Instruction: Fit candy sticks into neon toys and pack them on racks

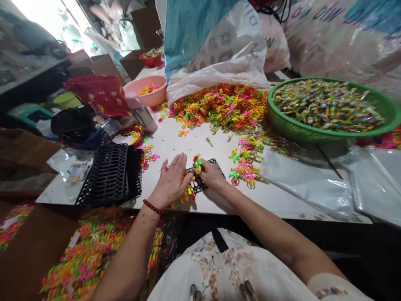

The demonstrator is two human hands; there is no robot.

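My left hand (171, 183) lies flat, fingers stretched and held side by side, over small bright plastic toys (188, 195) on a black plastic rack (200, 184). Those toys are partly hidden under the palm. My right hand (210, 173) is closed around a small green, yellow and orange plastic toy (198, 165) above the same rack. To the right of that hand, a row of pink, green and yellow toys (246, 161) lies on the white table (169, 146). A stack of similar black racks (109, 173) stands left of my left hand.
A heap of colourful toys (219, 108) spills from a large plastic sack (213, 37) at the back. A green basket (313, 133) of wrapped pieces stands right, with clear plastic bags (310, 184) before it. A flask (142, 115) and pink basin (156, 98) stand left; a toy-filled box (94, 246) sits below.
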